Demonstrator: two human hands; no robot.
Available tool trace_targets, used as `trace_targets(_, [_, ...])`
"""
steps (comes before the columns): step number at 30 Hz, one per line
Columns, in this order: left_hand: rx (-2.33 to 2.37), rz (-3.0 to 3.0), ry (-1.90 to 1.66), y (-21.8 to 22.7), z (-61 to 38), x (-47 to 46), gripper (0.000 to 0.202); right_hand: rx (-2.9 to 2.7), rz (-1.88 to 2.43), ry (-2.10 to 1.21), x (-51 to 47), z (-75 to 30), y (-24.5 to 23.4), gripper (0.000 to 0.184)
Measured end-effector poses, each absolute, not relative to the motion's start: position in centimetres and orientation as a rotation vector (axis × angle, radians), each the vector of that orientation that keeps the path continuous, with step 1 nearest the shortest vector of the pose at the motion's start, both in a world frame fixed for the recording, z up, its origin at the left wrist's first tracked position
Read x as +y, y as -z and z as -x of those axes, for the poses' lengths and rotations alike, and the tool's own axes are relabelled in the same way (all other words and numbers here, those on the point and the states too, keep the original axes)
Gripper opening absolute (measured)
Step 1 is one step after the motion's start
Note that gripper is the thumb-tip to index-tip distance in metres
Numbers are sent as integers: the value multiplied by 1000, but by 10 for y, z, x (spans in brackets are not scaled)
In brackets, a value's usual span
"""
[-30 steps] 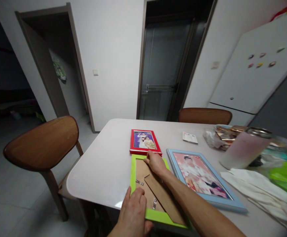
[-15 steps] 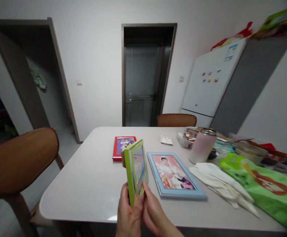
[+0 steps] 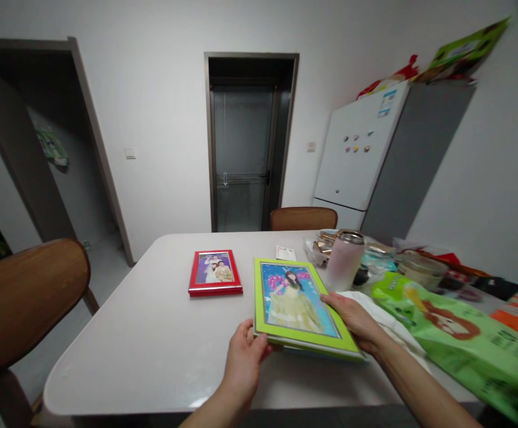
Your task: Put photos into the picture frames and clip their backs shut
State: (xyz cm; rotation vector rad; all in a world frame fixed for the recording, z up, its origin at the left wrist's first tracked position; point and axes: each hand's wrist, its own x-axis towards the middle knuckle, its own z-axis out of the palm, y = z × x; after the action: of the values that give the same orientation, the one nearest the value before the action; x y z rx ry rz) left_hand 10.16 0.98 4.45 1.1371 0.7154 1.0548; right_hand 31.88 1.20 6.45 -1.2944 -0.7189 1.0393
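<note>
A lime-green picture frame [image 3: 261,297] with a photo of a person in a pale yellow dress lies face up in both hands. My left hand [image 3: 244,359] grips its near left corner, thumb on top. On its right edge, my right hand [image 3: 352,318] has the thumb over the border and the fingers beneath. The green frame covers the place of the light blue frame, of which only a thin bluish edge shows below it. To the left, a red picture frame [image 3: 216,291] with a photo of people lies flat on the white table [image 3: 151,351].
A pink-white tumbler [image 3: 345,261] stands behind my right hand. Beside it are a white cloth [image 3: 396,333], a green packet with a cartoon animal [image 3: 455,333] and piled bags and containers. A small white card [image 3: 285,253] lies behind the green frame. Chairs stand left and behind.
The green frame has gone from upright and edge-on to face up, moving right over the blue frame. My hands have spread apart to its two sides. The view has shifted slightly right.
</note>
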Motion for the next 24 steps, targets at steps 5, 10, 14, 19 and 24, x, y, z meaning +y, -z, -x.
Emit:
trace_targets(5, [795, -1481, -1009, -20, -133, 19, 25, -1012, 1762, -921, 17, -370, -40, 30])
trace_targets(10, [874, -1709, -932, -8, -139, 17, 39, -1077, 2002, -634, 22, -389, -9, 31])
trace_targets(14, [963, -1837, -913, -6, -140, 26, 48, -1162, 2167, -385, 35, -384, 0, 35])
trace_targets(19, [1097, -1925, -915, -2, -137, 44, 55, -1291, 2245, -276, 65, -371, -6, 34])
trace_targets(24, [1152, -1997, -882, 10, -132, 45, 70, -1304, 2324, -294, 79, -363, -6, 33])
